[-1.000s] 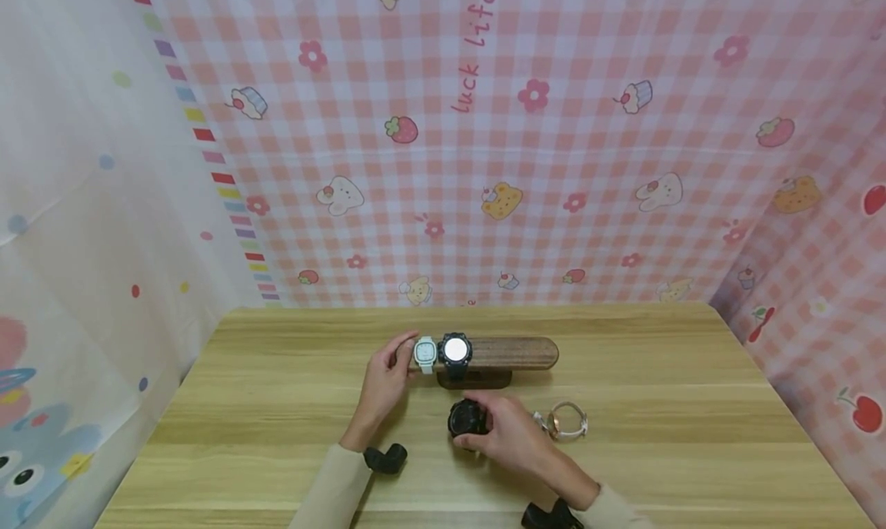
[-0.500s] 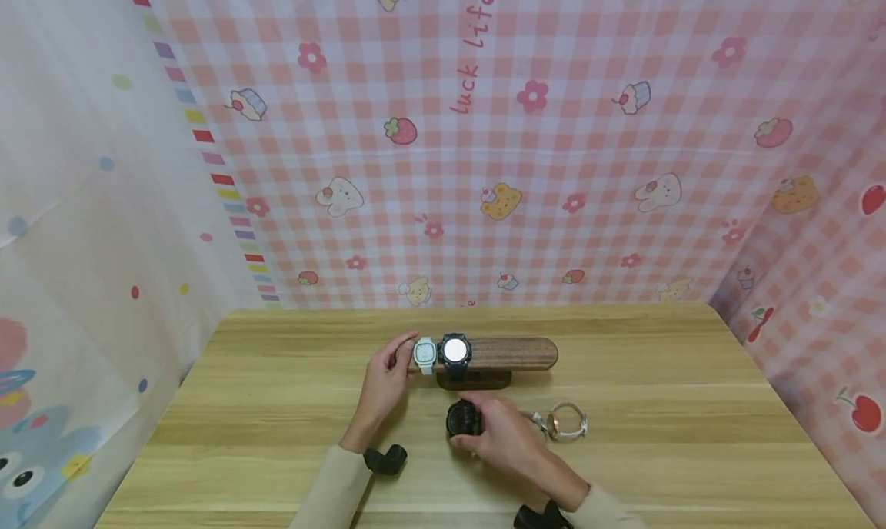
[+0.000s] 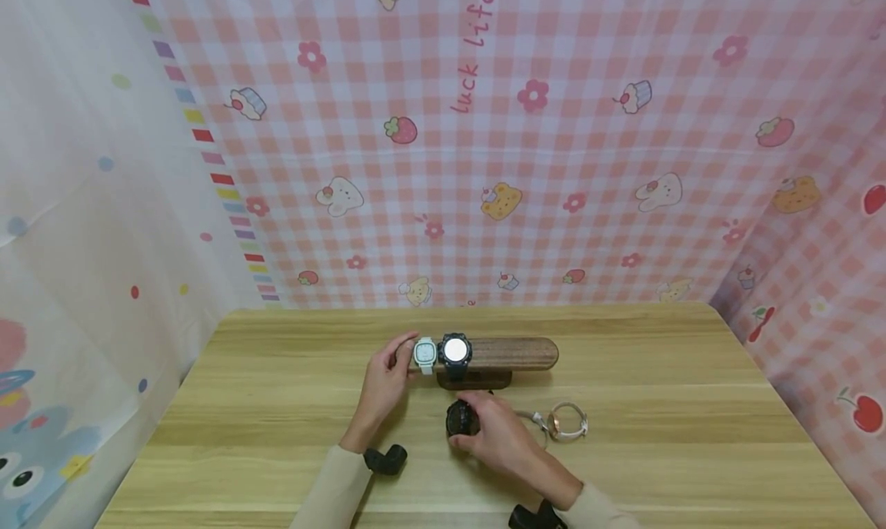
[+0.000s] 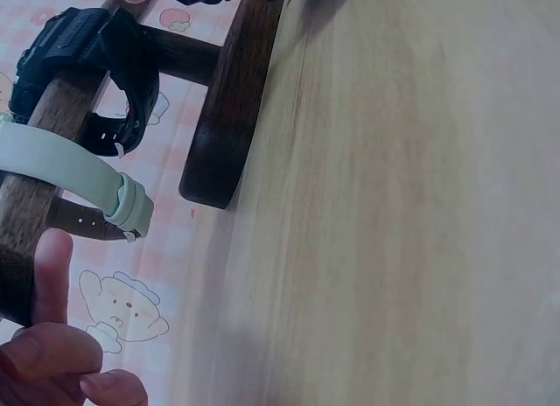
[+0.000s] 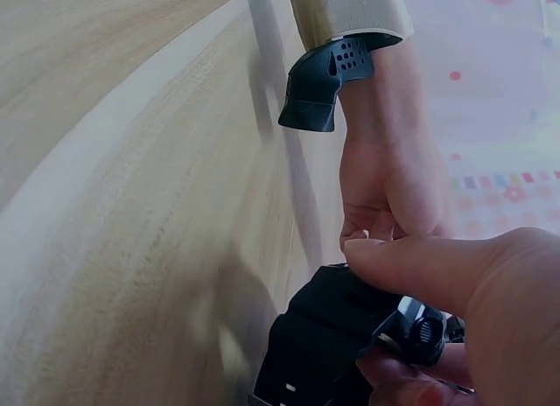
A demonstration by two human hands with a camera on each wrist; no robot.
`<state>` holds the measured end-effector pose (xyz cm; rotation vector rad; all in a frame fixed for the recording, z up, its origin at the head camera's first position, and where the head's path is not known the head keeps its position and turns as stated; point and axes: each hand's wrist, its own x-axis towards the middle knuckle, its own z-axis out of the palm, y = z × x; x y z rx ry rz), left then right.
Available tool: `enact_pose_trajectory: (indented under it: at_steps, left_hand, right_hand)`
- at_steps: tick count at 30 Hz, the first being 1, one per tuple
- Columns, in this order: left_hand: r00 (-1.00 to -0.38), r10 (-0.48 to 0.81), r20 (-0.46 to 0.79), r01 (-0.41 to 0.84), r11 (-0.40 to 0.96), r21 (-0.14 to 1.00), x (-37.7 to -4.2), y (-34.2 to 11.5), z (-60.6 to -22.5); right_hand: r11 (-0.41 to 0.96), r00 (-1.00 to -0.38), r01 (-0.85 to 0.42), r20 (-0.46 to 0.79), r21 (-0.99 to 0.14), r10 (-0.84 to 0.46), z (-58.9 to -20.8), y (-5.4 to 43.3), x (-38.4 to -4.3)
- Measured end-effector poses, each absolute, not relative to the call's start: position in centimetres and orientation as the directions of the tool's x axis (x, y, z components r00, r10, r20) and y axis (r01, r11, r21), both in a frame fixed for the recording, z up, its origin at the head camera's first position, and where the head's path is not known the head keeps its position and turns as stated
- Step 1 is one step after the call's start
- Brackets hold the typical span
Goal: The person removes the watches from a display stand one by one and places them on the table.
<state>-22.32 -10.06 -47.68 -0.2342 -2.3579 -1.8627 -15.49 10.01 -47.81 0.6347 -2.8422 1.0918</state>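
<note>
My left hand (image 3: pixel 383 383) grips the left end of a brown wooden watch stand (image 3: pixel 515 354). Two watches are strapped round its bar: a pale mint watch (image 3: pixel 425 352) beside that hand, and a black watch with a bright round face (image 3: pixel 455 350) to its right. In the left wrist view the mint strap (image 4: pixel 70 165) hangs below the bar, near my fingers. My right hand (image 3: pixel 500 437) pinches a second black watch (image 3: pixel 460 419) in front of the stand. Its black strap (image 5: pixel 319 340) hangs loose in the right wrist view.
A rose-gold watch (image 3: pixel 567 421) with a thin band lies on the wooden table (image 3: pixel 692 406), right of my right hand. Another thin band (image 3: pixel 531 417) beside it is partly hidden by that hand. A pink checked cloth (image 3: pixel 588 152) hangs behind the table.
My right hand has shifted slightly left with the black watch, whose face has turned a little. More of the thin band behind that hand shows. My left hand stays on the stand.
</note>
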Motion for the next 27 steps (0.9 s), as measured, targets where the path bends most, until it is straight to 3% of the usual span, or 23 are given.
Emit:
enact_pose_trajectory:
  at_steps: [17, 27]
  left_hand:
    - [-0.981, 0.049, 0.188, 0.194, 0.229, 0.954, -22.3, -10.0, -47.5]
    - [-0.979, 0.03, 0.201, 0.203, 0.215, 0.955, -23.9, -10.4, -50.7]
  right_hand:
    - [0.688, -0.917, -0.373, 0.133, -0.623, -0.377, -48.1, 9.7, -15.5]
    - [0.708, -0.922, -0.352, 0.096, -0.612, -0.375, -48.4, 9.5, -15.3]
